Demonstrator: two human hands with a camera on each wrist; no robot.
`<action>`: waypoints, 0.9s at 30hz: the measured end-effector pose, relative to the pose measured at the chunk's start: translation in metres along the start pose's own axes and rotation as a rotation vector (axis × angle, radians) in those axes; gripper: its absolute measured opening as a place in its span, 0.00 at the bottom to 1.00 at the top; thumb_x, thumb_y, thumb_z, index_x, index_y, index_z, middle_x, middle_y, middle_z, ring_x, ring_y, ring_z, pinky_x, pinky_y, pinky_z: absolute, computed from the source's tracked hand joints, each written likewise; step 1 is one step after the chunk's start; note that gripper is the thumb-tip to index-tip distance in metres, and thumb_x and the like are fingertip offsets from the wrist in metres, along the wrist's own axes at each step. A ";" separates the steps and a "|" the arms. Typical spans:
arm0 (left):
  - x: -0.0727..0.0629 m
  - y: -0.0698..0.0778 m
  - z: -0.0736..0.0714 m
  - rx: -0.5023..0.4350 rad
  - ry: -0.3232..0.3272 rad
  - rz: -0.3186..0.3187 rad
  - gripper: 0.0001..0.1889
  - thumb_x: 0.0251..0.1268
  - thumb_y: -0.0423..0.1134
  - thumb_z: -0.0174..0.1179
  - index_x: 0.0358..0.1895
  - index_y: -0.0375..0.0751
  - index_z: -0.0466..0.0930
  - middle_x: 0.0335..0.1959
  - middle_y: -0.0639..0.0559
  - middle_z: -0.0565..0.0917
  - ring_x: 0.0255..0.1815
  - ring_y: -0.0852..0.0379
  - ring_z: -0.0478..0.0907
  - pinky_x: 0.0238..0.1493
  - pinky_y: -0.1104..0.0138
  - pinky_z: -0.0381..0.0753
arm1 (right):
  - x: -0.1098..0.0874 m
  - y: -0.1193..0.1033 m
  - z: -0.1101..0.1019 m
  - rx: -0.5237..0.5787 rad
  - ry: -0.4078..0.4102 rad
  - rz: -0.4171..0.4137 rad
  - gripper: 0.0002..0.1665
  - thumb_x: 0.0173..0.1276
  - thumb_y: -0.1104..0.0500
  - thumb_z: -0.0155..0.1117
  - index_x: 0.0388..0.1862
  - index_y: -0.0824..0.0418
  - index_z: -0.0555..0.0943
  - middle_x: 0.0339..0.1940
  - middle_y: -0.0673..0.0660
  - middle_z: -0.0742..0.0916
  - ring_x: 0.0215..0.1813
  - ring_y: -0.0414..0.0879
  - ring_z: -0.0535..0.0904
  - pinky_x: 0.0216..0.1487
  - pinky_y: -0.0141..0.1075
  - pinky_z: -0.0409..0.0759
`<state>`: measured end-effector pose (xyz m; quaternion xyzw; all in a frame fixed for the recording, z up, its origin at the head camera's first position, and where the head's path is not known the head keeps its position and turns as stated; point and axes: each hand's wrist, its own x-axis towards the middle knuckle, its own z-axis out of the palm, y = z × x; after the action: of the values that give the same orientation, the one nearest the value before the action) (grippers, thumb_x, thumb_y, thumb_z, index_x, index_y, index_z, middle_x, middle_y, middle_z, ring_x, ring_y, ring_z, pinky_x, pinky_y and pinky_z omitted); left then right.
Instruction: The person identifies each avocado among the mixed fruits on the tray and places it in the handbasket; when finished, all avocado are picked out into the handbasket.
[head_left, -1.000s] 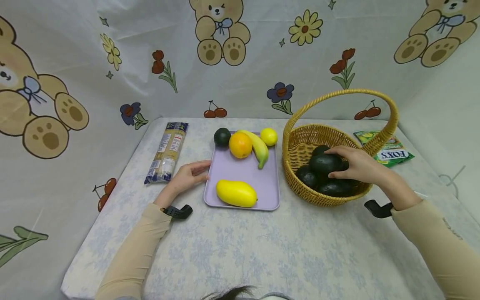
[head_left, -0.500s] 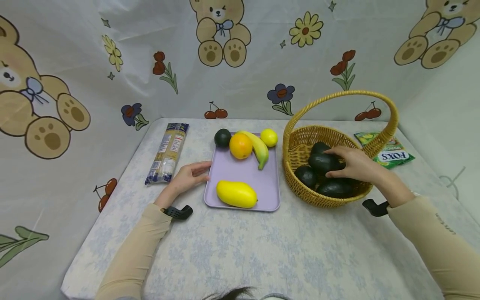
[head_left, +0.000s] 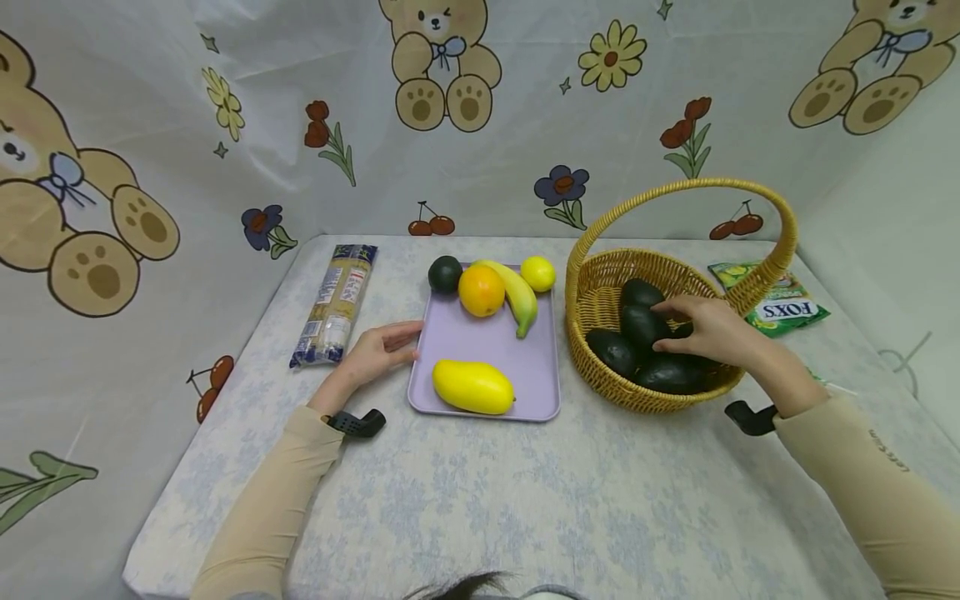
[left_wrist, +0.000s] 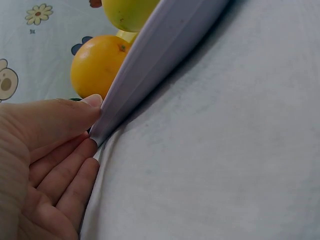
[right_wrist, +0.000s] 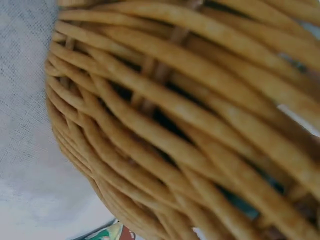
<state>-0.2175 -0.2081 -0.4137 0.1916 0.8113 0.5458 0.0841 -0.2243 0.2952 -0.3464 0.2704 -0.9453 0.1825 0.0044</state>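
My left hand (head_left: pixel 378 357) lies beside the left edge of the lilac tray (head_left: pixel 465 340), its thumb and fingertips touching the rim. In the left wrist view the thumb (left_wrist: pixel 65 117) meets that rim near an orange (left_wrist: pixel 97 65). On the tray are an avocado (head_left: pixel 446 275), the orange, a banana (head_left: pixel 519 300), a lemon (head_left: pixel 537 273) and a yellow papaya-shaped fruit (head_left: pixel 472 387). My right hand (head_left: pixel 708 333) reaches into a wicker basket (head_left: pixel 596 364), thumb and fingers around the right side of a dark avocado (head_left: pixel 641 327). Several others surround it. Only basket weave fills the right wrist view.
A bag of pasta (head_left: pixel 335 305) lies left of the tray. Behind the basket on the right is a green FOX'S packet (head_left: pixel 787 310). The basket's tall handle (head_left: pixel 697 183) arches above the right hand. A printed cloth hangs behind the table.
The avocado at my right hand has shifted slightly left, and more of it shows between thumb and fingers. Neighbouring avocados have moved a little. My left hand has stayed at the tray.
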 end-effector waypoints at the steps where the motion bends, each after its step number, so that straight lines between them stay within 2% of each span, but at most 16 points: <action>1: 0.000 -0.001 0.000 -0.007 -0.001 -0.001 0.25 0.61 0.24 0.60 0.62 0.22 0.66 0.64 0.31 0.67 0.64 0.38 0.65 0.65 0.53 0.66 | -0.001 -0.001 0.000 0.015 0.005 0.003 0.32 0.57 0.52 0.72 0.55 0.69 0.76 0.50 0.67 0.81 0.49 0.60 0.78 0.47 0.55 0.79; 5: 0.000 -0.002 0.000 -0.026 -0.012 -0.006 0.26 0.62 0.24 0.60 0.63 0.22 0.66 0.64 0.31 0.67 0.65 0.38 0.64 0.65 0.53 0.66 | -0.005 -0.014 -0.007 0.090 0.059 0.012 0.31 0.58 0.52 0.72 0.56 0.66 0.77 0.51 0.63 0.82 0.51 0.58 0.78 0.48 0.52 0.79; 9: 0.000 -0.002 -0.001 -0.021 -0.013 -0.003 0.26 0.61 0.24 0.60 0.63 0.22 0.66 0.64 0.32 0.67 0.65 0.38 0.64 0.65 0.53 0.66 | -0.005 -0.041 -0.022 0.165 0.164 -0.042 0.30 0.55 0.57 0.75 0.57 0.59 0.78 0.52 0.55 0.83 0.52 0.46 0.77 0.52 0.31 0.76; 12: 0.000 -0.001 -0.001 -0.013 -0.007 0.003 0.25 0.61 0.24 0.60 0.62 0.21 0.66 0.64 0.31 0.67 0.65 0.38 0.65 0.65 0.52 0.66 | 0.001 -0.065 -0.033 0.235 0.226 -0.140 0.33 0.52 0.64 0.76 0.59 0.56 0.77 0.53 0.53 0.82 0.53 0.36 0.75 0.53 0.19 0.70; 15: -0.001 -0.001 -0.003 -0.010 -0.005 0.005 0.25 0.61 0.24 0.60 0.62 0.21 0.66 0.64 0.31 0.67 0.65 0.38 0.65 0.65 0.52 0.66 | 0.015 -0.090 -0.039 0.321 0.251 -0.236 0.36 0.50 0.69 0.75 0.60 0.57 0.77 0.55 0.54 0.81 0.55 0.34 0.74 0.58 0.21 0.70; 18: 0.000 -0.002 -0.004 -0.012 -0.002 0.007 0.25 0.61 0.24 0.60 0.62 0.22 0.66 0.64 0.32 0.68 0.64 0.38 0.65 0.65 0.53 0.66 | 0.035 -0.114 -0.039 0.362 0.248 -0.306 0.35 0.51 0.68 0.75 0.61 0.59 0.76 0.57 0.53 0.80 0.56 0.38 0.75 0.60 0.28 0.72; 23: 0.006 -0.020 -0.004 -0.011 0.010 0.024 0.26 0.61 0.27 0.62 0.62 0.25 0.68 0.64 0.35 0.70 0.64 0.42 0.67 0.64 0.59 0.68 | 0.076 -0.145 -0.032 0.376 0.264 -0.391 0.33 0.54 0.65 0.74 0.61 0.63 0.75 0.57 0.54 0.80 0.57 0.46 0.75 0.60 0.39 0.74; 25: 0.008 -0.028 -0.004 -0.003 0.012 0.027 0.26 0.61 0.29 0.63 0.63 0.28 0.69 0.64 0.37 0.70 0.64 0.44 0.67 0.64 0.61 0.69 | 0.092 -0.154 -0.027 0.398 0.271 -0.413 0.33 0.54 0.64 0.74 0.61 0.64 0.75 0.57 0.55 0.80 0.57 0.46 0.75 0.61 0.39 0.74; 27: 0.006 -0.023 -0.004 0.002 0.007 0.026 0.26 0.62 0.29 0.62 0.63 0.27 0.69 0.64 0.36 0.70 0.64 0.43 0.67 0.64 0.59 0.68 | 0.106 -0.163 -0.022 0.430 0.278 -0.423 0.33 0.54 0.64 0.74 0.61 0.64 0.75 0.57 0.55 0.80 0.58 0.45 0.75 0.62 0.36 0.72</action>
<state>-0.2291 -0.2164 -0.4331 0.2003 0.8096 0.5468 0.0739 -0.2328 0.1206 -0.2588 0.4281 -0.7982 0.4082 0.1140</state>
